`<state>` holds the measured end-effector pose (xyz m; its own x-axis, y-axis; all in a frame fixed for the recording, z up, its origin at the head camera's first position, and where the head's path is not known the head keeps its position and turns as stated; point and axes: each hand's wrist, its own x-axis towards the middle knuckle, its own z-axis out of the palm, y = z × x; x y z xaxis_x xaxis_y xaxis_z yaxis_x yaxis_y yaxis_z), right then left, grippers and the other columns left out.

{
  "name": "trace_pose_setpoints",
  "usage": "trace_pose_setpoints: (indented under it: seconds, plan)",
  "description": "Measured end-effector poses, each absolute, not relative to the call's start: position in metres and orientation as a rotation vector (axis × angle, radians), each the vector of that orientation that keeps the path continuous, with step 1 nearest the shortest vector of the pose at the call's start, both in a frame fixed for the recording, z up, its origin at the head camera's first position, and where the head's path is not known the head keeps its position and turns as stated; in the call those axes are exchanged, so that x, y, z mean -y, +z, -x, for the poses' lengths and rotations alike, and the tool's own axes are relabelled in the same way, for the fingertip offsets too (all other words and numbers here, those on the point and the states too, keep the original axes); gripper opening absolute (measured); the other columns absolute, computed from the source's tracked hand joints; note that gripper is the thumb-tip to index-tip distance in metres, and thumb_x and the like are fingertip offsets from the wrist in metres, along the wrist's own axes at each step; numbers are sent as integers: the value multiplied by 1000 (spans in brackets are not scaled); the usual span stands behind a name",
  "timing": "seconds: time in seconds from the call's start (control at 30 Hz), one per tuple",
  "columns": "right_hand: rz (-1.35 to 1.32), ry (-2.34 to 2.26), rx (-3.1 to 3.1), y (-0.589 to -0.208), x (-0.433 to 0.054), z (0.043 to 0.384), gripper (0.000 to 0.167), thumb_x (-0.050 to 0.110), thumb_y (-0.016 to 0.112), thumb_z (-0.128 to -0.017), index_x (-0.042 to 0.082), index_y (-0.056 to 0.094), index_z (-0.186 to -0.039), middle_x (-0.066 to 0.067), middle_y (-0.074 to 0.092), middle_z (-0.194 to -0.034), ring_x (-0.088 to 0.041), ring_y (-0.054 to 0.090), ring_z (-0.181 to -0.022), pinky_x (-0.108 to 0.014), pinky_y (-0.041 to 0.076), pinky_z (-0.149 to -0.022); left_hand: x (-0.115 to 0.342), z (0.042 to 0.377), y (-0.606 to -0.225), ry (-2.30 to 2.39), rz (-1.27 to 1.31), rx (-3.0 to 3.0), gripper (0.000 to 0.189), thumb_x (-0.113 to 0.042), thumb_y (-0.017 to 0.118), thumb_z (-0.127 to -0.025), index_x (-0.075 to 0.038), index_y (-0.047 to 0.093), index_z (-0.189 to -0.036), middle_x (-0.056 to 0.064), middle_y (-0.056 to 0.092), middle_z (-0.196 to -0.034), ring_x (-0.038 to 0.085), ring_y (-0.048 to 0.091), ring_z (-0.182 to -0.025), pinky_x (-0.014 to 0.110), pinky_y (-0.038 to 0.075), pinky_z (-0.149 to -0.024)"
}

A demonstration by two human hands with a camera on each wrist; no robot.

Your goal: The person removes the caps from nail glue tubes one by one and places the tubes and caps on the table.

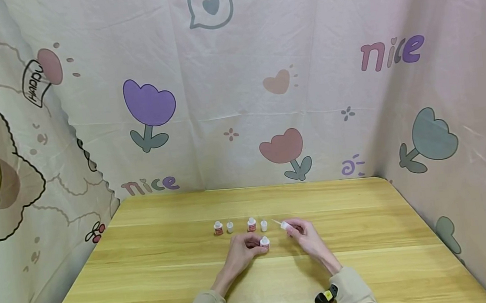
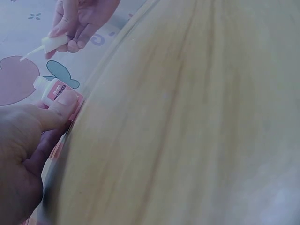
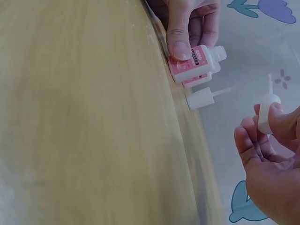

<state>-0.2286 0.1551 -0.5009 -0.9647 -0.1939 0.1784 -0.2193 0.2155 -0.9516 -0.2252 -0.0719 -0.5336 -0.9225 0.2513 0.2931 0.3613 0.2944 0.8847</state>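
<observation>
My left hand (image 1: 239,256) holds a small white bottle (image 1: 264,243) with a pink label, its thumb across the label in the left wrist view. The neck of this bottle (image 3: 206,60) is uncapped. To its right, my right hand (image 1: 307,238) pinches a white brush cap (image 2: 55,43) between thumb and fingers. Its thin brush points up and away from the hand, apart from the bottle. Just beyond the hands, a second pink-labelled bottle (image 1: 252,225) stands uncapped beside another white cap (image 1: 263,226), whose brush sticks up in the right wrist view.
Farther left on the wooden table (image 1: 158,279) are a third uncapped bottle (image 1: 218,228) and its neighbouring white cap (image 1: 230,227). A printed cloth (image 1: 226,74) hangs behind the table's far edge and along both sides.
</observation>
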Motion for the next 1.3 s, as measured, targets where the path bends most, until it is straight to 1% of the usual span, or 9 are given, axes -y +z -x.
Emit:
trace_pose_setpoints:
  seconds: [0.13, 0.27, 0.43, 0.63, 0.73, 0.83, 1.03, 1.17, 1.3]
  plan:
    - [-432, 1895, 2451, -499, -156, 228, 22, 0, 56, -100, -14, 63, -115, -15, 63, -90, -6, 56, -78, -21, 50, -69, 72, 225, -534, -1709, 581, 2448, 14, -7, 85, -77, -6, 77, -88, 11, 77, -84, 14, 72, -73, 18, 56, -68]
    - [-415, 1894, 2493, -499, -157, 229, 22, 0, 55, -100, -12, 63, -117, -21, 62, -95, -6, 54, -78, -21, 49, -71, 72, 225, -535, -1725, 576, 2436, 14, -7, 85, -76, -7, 77, -88, 11, 77, -84, 17, 72, -73, 19, 56, -68]
    - [-408, 1897, 2516, -500, -160, 231, 23, 0, 56, -100, -11, 61, -119, -27, 61, -101, -11, 56, -83, -23, 52, -75, 71, 224, -535, -1746, 561, 2423, 15, -7, 86, -75, -7, 77, -88, 11, 77, -84, 19, 72, -73, 19, 56, -67]
    - [-433, 1868, 2532, -503, -165, 233, 25, -2, 57, -97, -12, 59, -120, -28, 61, -102, -12, 57, -85, -23, 54, -77, 70, 223, -533, -1715, 547, 2446, 15, -7, 86, -76, -8, 77, -88, 10, 77, -84, 11, 70, -72, 19, 56, -68]
    - [-452, 1859, 2533, -503, -167, 234, 25, -2, 58, -96, -12, 58, -119, -28, 61, -105, -11, 58, -87, -21, 54, -79, 68, 222, -532, -1718, 553, 2436, 15, -6, 85, -76, -6, 77, -88, 11, 78, -85, 11, 71, -72, 19, 57, -68]
    - [-461, 1838, 2537, -504, -170, 235, 24, -1, 60, -95, -12, 59, -117, -25, 62, -104, -10, 59, -87, -19, 54, -80, 66, 222, -533, -1716, 559, 2431, 16, -5, 85, -76, -6, 77, -90, 11, 78, -86, 12, 72, -73, 19, 57, -68]
    - [-493, 1818, 2546, -504, -177, 239, 26, -1, 65, -92, -12, 60, -116, -25, 66, -102, -17, 64, -86, -20, 55, -78, 60, 223, -534, -1697, 559, 2450, 16, -6, 85, -77, -8, 78, -92, 10, 78, -88, 11, 73, -74, 19, 58, -70]
    - [-545, 1757, 2564, -505, -183, 244, 26, 0, 69, -90, -11, 62, -114, -24, 68, -100, -20, 67, -85, -18, 55, -77, 56, 223, -533, -1689, 563, 2464, 17, -7, 84, -79, -9, 78, -94, 9, 79, -89, 7, 72, -74, 19, 58, -70]
    - [-607, 1727, 2594, -504, -189, 248, 26, 1, 70, -90, -10, 63, -112, -24, 70, -100, -14, 68, -86, -18, 56, -79, 52, 223, -531, -1674, 554, 2471, 17, -9, 84, -80, -9, 78, -95, 9, 79, -89, 6, 72, -74, 19, 58, -71]
